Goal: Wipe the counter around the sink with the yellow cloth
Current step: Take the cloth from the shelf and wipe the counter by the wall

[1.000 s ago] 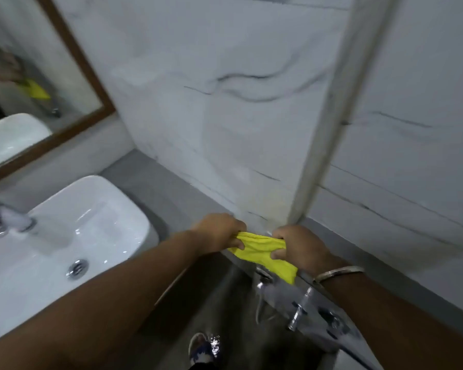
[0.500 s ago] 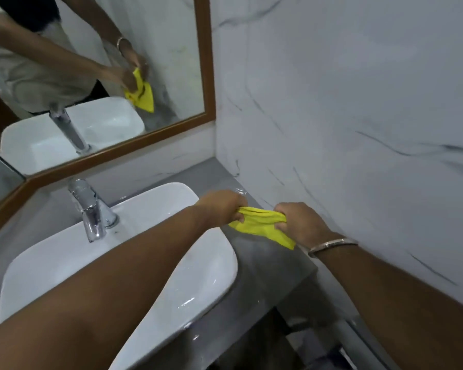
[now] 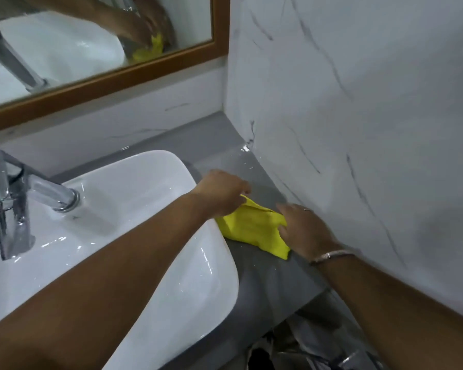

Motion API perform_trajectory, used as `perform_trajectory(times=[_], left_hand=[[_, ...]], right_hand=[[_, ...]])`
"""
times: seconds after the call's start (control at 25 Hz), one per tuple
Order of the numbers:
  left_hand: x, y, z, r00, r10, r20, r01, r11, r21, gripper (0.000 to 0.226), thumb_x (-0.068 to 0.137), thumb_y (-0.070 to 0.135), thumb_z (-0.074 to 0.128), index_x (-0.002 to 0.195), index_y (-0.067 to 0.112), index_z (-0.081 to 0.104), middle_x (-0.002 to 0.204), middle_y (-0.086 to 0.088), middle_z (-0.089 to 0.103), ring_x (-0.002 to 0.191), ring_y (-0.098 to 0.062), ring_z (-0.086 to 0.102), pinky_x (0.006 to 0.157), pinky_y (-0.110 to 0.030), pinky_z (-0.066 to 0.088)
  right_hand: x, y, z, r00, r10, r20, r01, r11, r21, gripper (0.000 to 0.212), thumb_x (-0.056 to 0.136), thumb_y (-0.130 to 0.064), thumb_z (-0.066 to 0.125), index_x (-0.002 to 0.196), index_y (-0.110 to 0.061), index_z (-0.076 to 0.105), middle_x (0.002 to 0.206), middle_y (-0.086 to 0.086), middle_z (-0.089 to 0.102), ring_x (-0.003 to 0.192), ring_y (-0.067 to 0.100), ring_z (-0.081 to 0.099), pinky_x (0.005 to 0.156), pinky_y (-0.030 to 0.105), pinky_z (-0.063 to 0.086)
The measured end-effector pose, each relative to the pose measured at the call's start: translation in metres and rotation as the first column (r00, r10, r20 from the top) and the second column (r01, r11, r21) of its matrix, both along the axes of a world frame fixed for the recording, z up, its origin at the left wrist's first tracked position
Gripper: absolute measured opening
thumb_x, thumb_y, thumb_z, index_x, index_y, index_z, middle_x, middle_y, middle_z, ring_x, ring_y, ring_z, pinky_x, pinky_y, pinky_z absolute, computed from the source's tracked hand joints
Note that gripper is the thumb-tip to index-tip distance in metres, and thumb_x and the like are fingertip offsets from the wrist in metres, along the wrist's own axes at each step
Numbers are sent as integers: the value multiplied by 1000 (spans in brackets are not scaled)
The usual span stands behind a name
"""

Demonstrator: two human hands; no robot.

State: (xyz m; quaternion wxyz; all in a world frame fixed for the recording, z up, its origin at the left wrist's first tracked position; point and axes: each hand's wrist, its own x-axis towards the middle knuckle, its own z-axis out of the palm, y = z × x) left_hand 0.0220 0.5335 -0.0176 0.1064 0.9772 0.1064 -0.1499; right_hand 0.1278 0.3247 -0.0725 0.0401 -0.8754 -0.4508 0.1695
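Head view: a person bends over a bathroom vanity, both bare forearms reaching in from the lower edge.
Wall (image 3: 358, 102): glossy white marble-look panels with thin dark veins, rising straight from the counter's right edge.
Sink (image 3: 134, 209): smooth white ceramic basin, rounded rectangle, wet and shiny; its right rim overhangs the counter.
Counter (image 3: 267, 279): flat grey surface, faintly reflective, a narrow strip between sink rim and wall; bare stretches show toward the back corner and toward the front edge.
Mirror (image 3: 112, 76): brown wooden frame above a pale backsplash, reflecting basin, hands and cloth.
Faucet (image 3: 14, 198): polished chrome, blocky body with a round spout, at the far left.
Yellow cloth (image 3: 251, 228): soft, creased fabric, bunched into a rough wedge, lying on the counter strip and touching the sink's right rim.
Left hand (image 3: 222, 193): fingers closed, pinching the cloth's far corner.
Right hand (image 3: 305, 231): fingers spread wide, pressing flat on the cloth's right side.
Bracelet (image 3: 332, 256): thin silvery metal band on the right wrist.
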Motion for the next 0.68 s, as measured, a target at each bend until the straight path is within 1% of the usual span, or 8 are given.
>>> perform_trajectory(times=[0.08, 0.16, 0.24, 0.32, 0.4, 0.52, 0.6, 0.68], left_hand=[[-26, 2, 7, 966, 19, 259, -28, 999, 29, 47, 89, 48, 53, 131, 28, 54, 136, 1, 57, 128, -23, 49, 111, -44, 26], [-66, -2, 10, 909, 51, 413, -67, 997, 24, 69, 85, 62, 51, 141, 21, 46, 149, -6, 45, 139, -28, 37, 115, -51, 21], [-95, -5, 2, 918, 106, 381, -116, 993, 3, 92, 81, 74, 46, 150, 14, 30, 160, -10, 23, 148, -30, 16, 118, -53, 13], [-103, -7, -14, 935, 147, 322, -147, 989, -23, 106, 80, 79, 41, 153, 6, 16, 162, -13, 6, 150, -30, 0, 118, -56, 8], [-100, -8, -25, 927, 181, 330, -170, 983, -64, 110, 80, 76, 42, 152, 0, 9, 161, -18, 0, 149, -33, -4, 118, -59, 7], [-97, -11, -32, 904, 209, 372, -175, 977, -123, 112, 78, 72, 45, 151, -2, 4, 161, -20, -6, 149, -35, -7, 118, -60, 2], [-98, -12, -34, 890, 214, 403, -164, 974, -156, 111, 79, 71, 46, 152, 1, 1, 161, -17, -9, 149, -34, -8, 117, -59, -1], [-99, -10, -35, 884, 216, 414, -153, 972, -180, 110, 79, 70, 48, 153, 4, -1, 162, -14, -9, 149, -33, -9, 117, -58, -3]], right_hand=[[-5, 8, -2, 986, 81, 143, -98, 988, 120, 54, 70, -18, 63, 124, -13, 57, 126, 16, 62, 111, 35, 61, 88, 42, 53], [-18, 18, -11, 965, 180, 191, -211, 965, 155, 55, 68, -22, 65, 122, -19, 59, 126, 14, 63, 108, 35, 64, 81, 42, 56], [-32, 28, -29, 942, 314, 121, -327, 939, 104, 55, 75, -38, 59, 129, -25, 53, 133, 12, 59, 115, 36, 60, 87, 42, 54], [-37, 35, -51, 924, 369, 104, -376, 925, 53, 61, 80, -51, 46, 137, -29, 42, 141, 13, 51, 122, 38, 53, 96, 44, 48], [-27, 42, -63, 945, 301, 127, -311, 948, 72, 63, 83, -49, 46, 141, -27, 36, 145, 17, 45, 126, 42, 48, 98, 47, 47], [-8, 53, -71, 972, 105, 208, -120, 991, 64, 64, 85, -38, 53, 144, -24, 31, 148, 21, 37, 131, 44, 40, 97, 49, 48], [7, 83, -76, 973, -2, 232, -26, 992, 120, 58, 89, -34, 43, 144, -22, 30, 149, 21, 36, 132, 41, 41, 97, 47, 46], [26, 136, -78, 984, -74, 164, 51, 988, 144, 56, 90, -36, 37, 143, -19, 34, 147, 22, 39, 130, 40, 44, 100, 45, 44]])
